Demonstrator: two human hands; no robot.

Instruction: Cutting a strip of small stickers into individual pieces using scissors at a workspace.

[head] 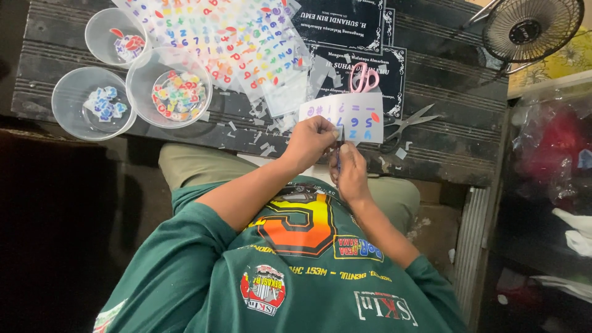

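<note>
1. A small sticker sheet [345, 114] is pinched at its lower edge by left hand [310, 142] and right hand [350, 172] (both grips closed), above the counter [450, 142] edge.
2. Pink-handled scissors [385, 102] are seen just behind; three clear bowls [132, 80] and stacked sheets [234, 43] lie left; a fan [531, 28] stands far right.

Your left hand [311, 140] and right hand [351, 172] pinch a thin white sticker sheet [344, 115], smooth and slightly glossy like coated paper or film. Just beyond that sheet lie scissors [410, 120] with bare metal blades, and a second pair with pink plastic handles [364, 78]. Further from the sheet, clear glossy plastic bowls [94, 103] sit on a dark, rough, grooved tabletop [456, 145] that looks like worn painted wood. Beside the bowls, transparent shiny sticker sheets [246, 43] pile up. Your green shirt [203, 265] is matt cloth.
</note>
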